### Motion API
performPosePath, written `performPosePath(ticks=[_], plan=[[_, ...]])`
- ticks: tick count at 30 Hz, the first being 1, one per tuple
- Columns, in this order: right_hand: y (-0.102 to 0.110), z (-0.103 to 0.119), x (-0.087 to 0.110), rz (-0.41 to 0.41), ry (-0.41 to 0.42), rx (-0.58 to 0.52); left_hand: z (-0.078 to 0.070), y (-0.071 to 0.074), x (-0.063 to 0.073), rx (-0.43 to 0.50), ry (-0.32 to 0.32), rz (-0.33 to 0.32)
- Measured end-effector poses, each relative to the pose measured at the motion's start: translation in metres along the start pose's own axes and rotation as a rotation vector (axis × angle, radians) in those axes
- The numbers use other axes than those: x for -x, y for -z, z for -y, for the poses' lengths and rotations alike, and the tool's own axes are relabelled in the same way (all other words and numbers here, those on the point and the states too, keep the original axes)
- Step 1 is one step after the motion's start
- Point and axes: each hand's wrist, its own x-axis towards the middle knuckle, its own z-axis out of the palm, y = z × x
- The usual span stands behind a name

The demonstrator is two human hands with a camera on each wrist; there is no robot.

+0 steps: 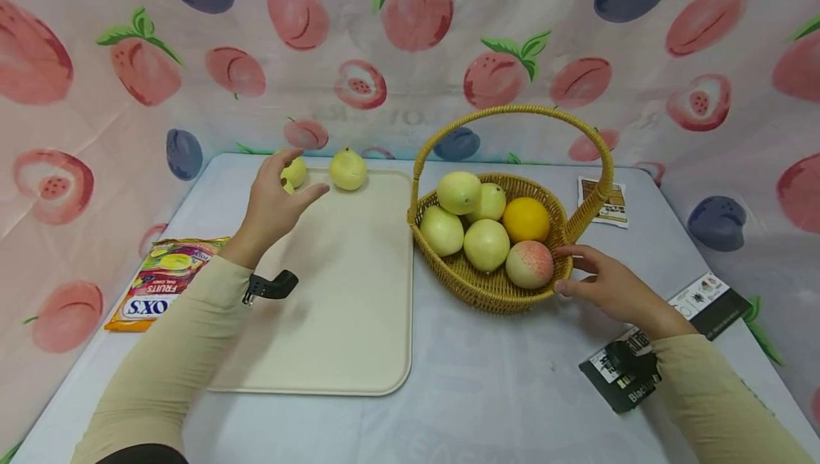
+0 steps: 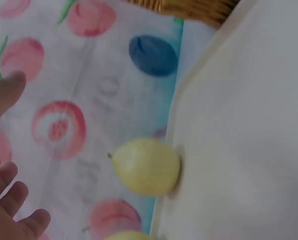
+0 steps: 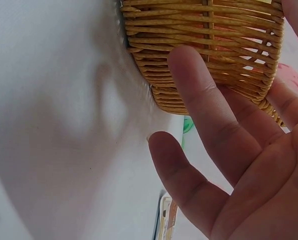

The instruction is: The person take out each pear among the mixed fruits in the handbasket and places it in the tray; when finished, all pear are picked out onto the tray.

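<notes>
Over the far left part of the beige tray (image 1: 349, 293), my left hand (image 1: 275, 197) is held with thumb and fingers spread apart, holding nothing. Near it a pale yellow-green pear (image 1: 348, 169) sits at the tray's back edge. Another pear (image 1: 295, 173) is partly hidden behind the hand. My right hand (image 1: 598, 286) grips the right end of a woven basket (image 1: 474, 297) at its rim, thumb on the near side. Some of its fingers (image 3: 204, 100) extend along the outer wall. The basket holds several pears (image 1: 486, 245), an orange (image 1: 526, 220) and a peach (image 1: 529, 265).
A bag of fruit candy (image 1: 160, 279) lies left of the tray, partly under the left forearm. Behind the basket is a small packet (image 1: 611, 202). Dark packages (image 1: 618, 378) lie beneath the right forearm. The basket's tall handle (image 1: 512, 109) arches above the fruit.
</notes>
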Motion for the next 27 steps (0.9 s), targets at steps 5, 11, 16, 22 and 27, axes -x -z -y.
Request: performPosePath(ticks=[5, 11, 16, 22, 27], plan=[[0.000, 0.001, 0.000, 0.001, -0.009, -0.001, -0.014, -0.011, 0.005, 0.015, -0.064, 0.048], [0.000, 0.001, 0.000, 0.003, -0.010, -0.010, -0.028, -0.023, 0.013, 0.032, -0.116, 0.097], [0.000, 0.001, 0.000, 0.005, -0.013, -0.013, -0.039, -0.034, 0.018, 0.059, -0.161, 0.130], [0.000, 0.001, 0.000, 0.007, -0.020, -0.014, -0.054, -0.051, 0.025, 0.098, -0.244, 0.180], [0.000, 0.000, 0.000, 0.005, -0.015, -0.018, -0.063, -0.067, 0.029, 0.123, -0.292, 0.238]])
